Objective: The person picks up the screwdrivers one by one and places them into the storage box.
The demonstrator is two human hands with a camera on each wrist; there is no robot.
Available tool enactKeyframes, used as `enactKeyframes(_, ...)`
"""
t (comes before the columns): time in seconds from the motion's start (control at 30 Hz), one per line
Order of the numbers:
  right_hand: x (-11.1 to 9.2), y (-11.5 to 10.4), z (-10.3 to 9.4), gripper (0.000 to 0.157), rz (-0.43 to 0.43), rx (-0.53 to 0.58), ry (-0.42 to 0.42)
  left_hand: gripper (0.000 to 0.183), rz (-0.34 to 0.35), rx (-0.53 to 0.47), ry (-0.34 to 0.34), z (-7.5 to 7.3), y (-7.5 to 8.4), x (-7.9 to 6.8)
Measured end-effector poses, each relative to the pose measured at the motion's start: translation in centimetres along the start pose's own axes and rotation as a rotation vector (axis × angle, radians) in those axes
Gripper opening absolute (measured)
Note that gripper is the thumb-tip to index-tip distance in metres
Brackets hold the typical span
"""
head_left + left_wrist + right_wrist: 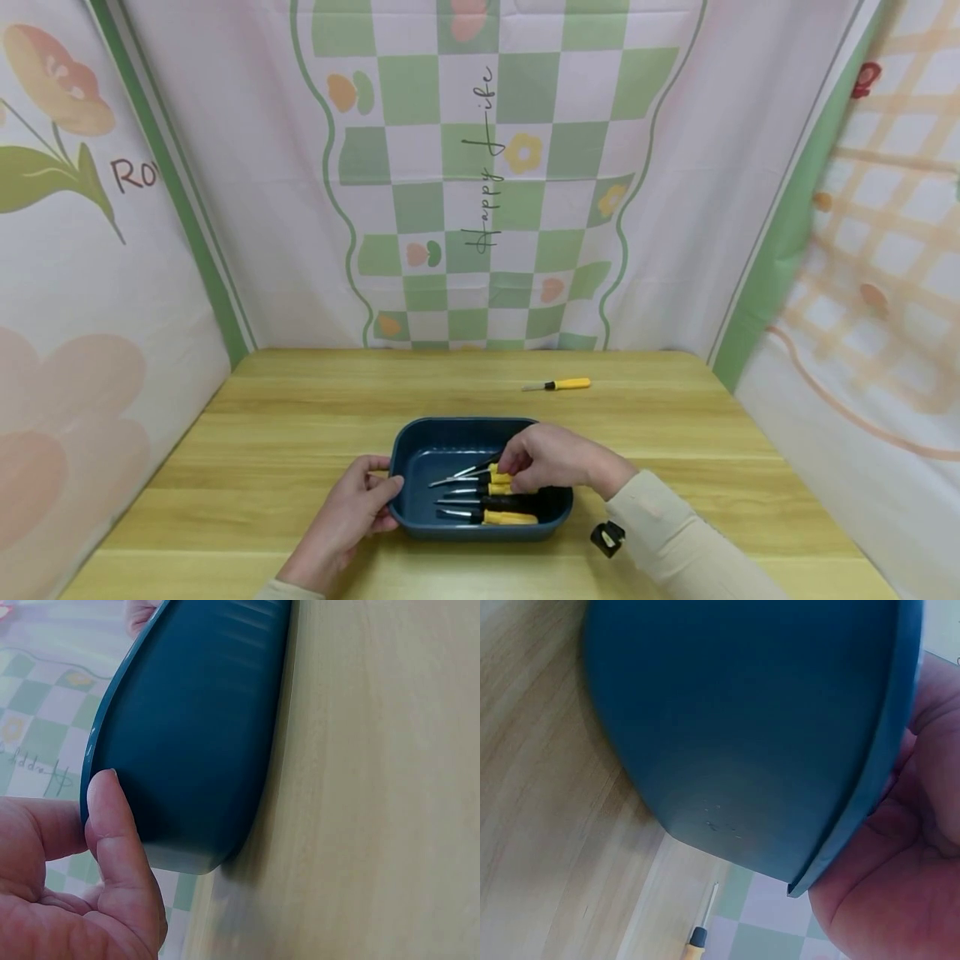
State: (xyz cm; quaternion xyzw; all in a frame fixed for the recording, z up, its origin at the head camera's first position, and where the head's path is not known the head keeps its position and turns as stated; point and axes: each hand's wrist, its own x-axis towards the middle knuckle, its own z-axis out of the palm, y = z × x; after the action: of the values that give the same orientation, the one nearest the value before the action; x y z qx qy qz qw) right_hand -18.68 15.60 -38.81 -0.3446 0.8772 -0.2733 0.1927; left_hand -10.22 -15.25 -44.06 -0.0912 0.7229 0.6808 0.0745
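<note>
A dark blue rectangular box [416, 487] holds several screwdrivers lying side by side, their shafts toward the left. My left hand [352, 504] grips the left end at the rim, thumb inside. In the left wrist view, a finger presses the box's outer wall [187, 735]. Over the right end, my right hand [558, 458] reaches down inside and pinches the yellow handle of a screwdriver [494, 468]. Nearest the front wall lies another yellow-handled screwdriver [510, 517], beside a black-handled one [502, 502]. The right wrist view shows mostly the box's outside, hiding those fingertips.
Beyond the box, a yellow-handled screwdriver [572, 383] lies on the wooden table [300, 400]. Printed curtains [480, 167] hang behind the table and along both sides. A small black object [607, 539] shows beside the right sleeve.
</note>
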Motion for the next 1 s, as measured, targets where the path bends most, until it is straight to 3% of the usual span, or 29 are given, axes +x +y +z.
enactKeyframes(1.0, -0.51, -0.11, -0.87, 0.032, -0.021, 0.006, 0.055, 0.039, -0.013, 0.008, 0.0, -0.14, 0.01, -0.01)
